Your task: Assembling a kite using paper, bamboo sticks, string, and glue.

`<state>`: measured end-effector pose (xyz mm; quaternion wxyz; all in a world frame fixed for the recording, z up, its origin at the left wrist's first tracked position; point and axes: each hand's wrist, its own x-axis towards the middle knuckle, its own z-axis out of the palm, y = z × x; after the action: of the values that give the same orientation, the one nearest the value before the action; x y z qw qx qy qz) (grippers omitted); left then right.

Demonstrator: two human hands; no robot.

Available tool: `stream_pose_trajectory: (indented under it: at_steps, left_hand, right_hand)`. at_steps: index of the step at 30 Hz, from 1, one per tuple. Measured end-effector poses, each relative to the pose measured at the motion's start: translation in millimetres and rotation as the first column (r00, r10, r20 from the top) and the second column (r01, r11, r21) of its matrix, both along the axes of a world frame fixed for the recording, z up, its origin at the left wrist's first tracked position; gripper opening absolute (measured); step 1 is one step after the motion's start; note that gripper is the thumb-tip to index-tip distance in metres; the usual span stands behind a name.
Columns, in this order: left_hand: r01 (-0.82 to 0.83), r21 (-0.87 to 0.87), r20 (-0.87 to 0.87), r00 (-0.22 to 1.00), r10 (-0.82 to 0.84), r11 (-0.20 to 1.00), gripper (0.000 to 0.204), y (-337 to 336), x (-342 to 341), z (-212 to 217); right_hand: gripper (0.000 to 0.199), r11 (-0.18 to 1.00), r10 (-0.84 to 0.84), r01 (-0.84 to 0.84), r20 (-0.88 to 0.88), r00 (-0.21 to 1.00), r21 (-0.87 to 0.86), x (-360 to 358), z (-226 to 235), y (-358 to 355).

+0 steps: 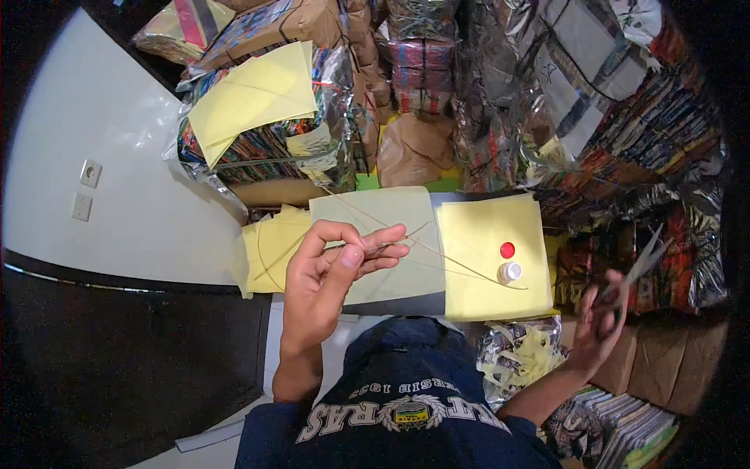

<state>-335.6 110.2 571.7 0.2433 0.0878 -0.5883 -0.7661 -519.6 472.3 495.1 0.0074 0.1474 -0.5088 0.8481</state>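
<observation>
My left hand is raised over the middle of the work surface. Its thumb and fingers are closed on several thin brown strands, whose material I cannot make out. They cross one another and stick out on both sides of the hand. Off to the right, my right hand grips the handles of a pair of scissors, blades pointing up and away. Beneath the left hand lies a pale grey-green sheet. Beside it, on yellow sheets, are a small white bottle and a red round cap.
More yellow sheets lie at the left, and others on a wrapped bundle behind. Plastic-wrapped stacks crowd the back and right. A brown carton is at the lower right. A white wall with switches borders the left.
</observation>
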Motion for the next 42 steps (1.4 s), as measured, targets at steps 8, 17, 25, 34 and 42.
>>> stream_pose_trajectory:
  at_steps: [8, 17, 25, 34, 42]
  left_hand:
    - [-0.086, -0.05, -0.028, 0.996, 0.085, 0.995, 0.016, -15, 26, 7]
    - [-0.141, -0.072, -0.067, 0.988, 0.137, 0.987, 0.016, -17, 37, 18]
    - [-0.165, -0.091, -0.051, 0.986, 0.161, 0.982, 0.016, -8, 30, 23]
    - [-0.131, -0.078, -0.043, 0.991, 0.128, 0.988, 0.017, -11, 23, 18]
    - [-0.144, -0.062, -0.053, 0.989, 0.14, 0.988, 0.017, -2, 6, 20]
  right_hand:
    - [0.047, 0.628, 0.117, -0.217, 0.185, 0.976, 0.747, -34, -121, -68]
    - [0.047, 0.179, 0.495, -0.241, 0.124, 0.86, 0.954, 37, -255, -185]
    - [0.039, -0.046, 0.619, -0.095, 0.103, 0.779, 0.994, 45, -292, -205]
    - [0.039, 0.344, 0.75, -0.549, 0.13, 0.649, 0.762, 59, -152, -217]
    - [0.064, 0.795, 0.588, -0.519, -0.189, 0.787, 0.315, 81, -39, -250]
